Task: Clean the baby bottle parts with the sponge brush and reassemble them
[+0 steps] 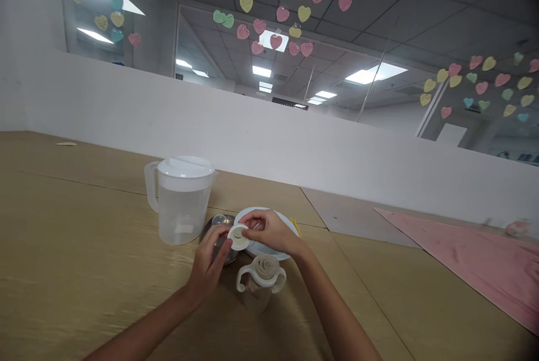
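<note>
Between my two hands is a white bottle collar (238, 239), a round ring with a hole in its middle. My left hand (209, 254) pinches its left edge with thumb and fingers. The fingers of my right hand (269, 230) grip its right side. Just below them stands a clear baby bottle (258, 288) with two white curved handles and a round translucent top. Under my left hand sits a metal bowl (231, 259), partly hidden, with a clear dome-shaped piece (219, 219) at its far rim. A pale blue plate (256, 210) lies beneath my right hand.
A translucent lidded pitcher (184, 212) with liquid stands left of the bowl. Something yellow (296, 227) shows beside the plate. A pink cloth (463, 254) covers the table's right side. Behind the table runs a white low wall (252, 136) with glass above.
</note>
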Demonstrator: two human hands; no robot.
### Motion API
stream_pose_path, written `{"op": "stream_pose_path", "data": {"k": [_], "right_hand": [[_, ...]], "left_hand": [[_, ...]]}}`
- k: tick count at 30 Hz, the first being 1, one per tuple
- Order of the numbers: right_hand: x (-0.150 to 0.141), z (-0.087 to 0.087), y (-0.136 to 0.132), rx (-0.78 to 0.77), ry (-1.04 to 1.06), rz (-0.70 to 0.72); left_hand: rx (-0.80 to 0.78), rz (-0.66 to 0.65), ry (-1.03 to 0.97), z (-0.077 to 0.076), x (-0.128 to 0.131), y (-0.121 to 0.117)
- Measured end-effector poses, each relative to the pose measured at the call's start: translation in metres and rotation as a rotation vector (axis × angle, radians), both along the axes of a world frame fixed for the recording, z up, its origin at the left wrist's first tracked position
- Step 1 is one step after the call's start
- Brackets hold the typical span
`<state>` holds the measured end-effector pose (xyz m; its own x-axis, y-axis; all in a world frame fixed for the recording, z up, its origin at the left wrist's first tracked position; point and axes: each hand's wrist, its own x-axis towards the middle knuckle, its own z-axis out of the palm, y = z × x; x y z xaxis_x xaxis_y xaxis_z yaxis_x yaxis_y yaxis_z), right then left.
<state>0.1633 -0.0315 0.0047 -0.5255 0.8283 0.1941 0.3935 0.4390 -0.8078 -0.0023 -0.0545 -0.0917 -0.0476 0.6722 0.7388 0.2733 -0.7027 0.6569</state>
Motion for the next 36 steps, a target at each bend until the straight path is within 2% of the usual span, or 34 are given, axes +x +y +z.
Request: {"op": "stream_pose_path", "data": {"k": [7,17,29,36], "right_hand": [[-0.01,-0.002,-0.009,0.185,-0.126,-0.028],[-0.014,0.004,-0.017,0.33,-0.249,0.005],[-0.017,0.003,-0.019,0.374,-0.306,-0.02],[-0.019,0.003,-0.021,0.388,-0.346,-0.027]], "left_hand": [[-0.126,-0.011,-0.072,0.003,0.006,-0.006],[-0.077,-0.009,-0.058,0.001,0.004,-0.005],[-0.046,0.024,-0.018,0.005,0.005,-0.008],[-0.083,0.033,-0.01,0.005,0.006,-0.01]]}}
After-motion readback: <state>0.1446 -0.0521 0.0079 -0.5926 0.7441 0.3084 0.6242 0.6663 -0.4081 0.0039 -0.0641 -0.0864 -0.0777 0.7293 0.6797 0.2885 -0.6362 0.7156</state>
